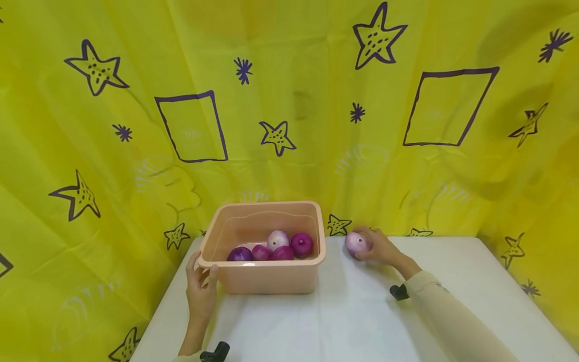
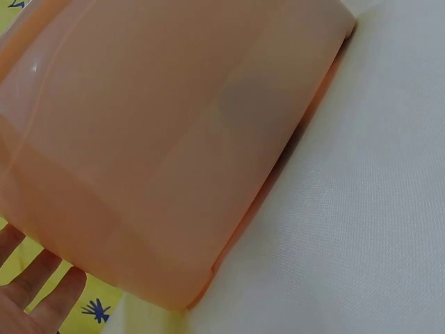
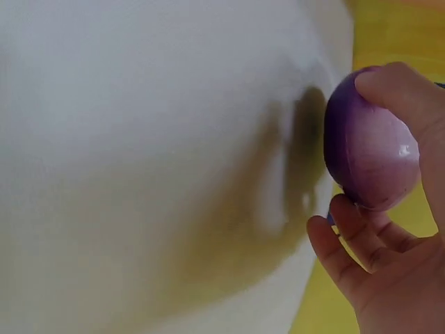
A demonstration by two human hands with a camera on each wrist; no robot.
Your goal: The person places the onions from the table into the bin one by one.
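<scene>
A peach plastic bin [image 1: 271, 279] stands on the white table, with several round purple and pink toys inside, among them a pale one [image 1: 278, 240] and a magenta one [image 1: 300, 245]. At the bin's front left corner, my left hand [image 1: 201, 291] holds it between thumb and fingers; in the left wrist view its fingers [image 2: 59, 299] touch the outer wall. To the right of the bin, my right hand [image 1: 380, 249] grips a purple-and-white toy onion [image 3: 375, 149], thumb on one side and fingers on the other. Whether the toy onion touches the table is unclear.
A yellow curtain [image 1: 312, 166] with drawn stars and frames hangs right behind the white table [image 1: 353, 322] and along both sides. The bin's back rim [image 1: 271, 203] is close to the curtain. The hand's shadow falls on the tabletop in the right wrist view.
</scene>
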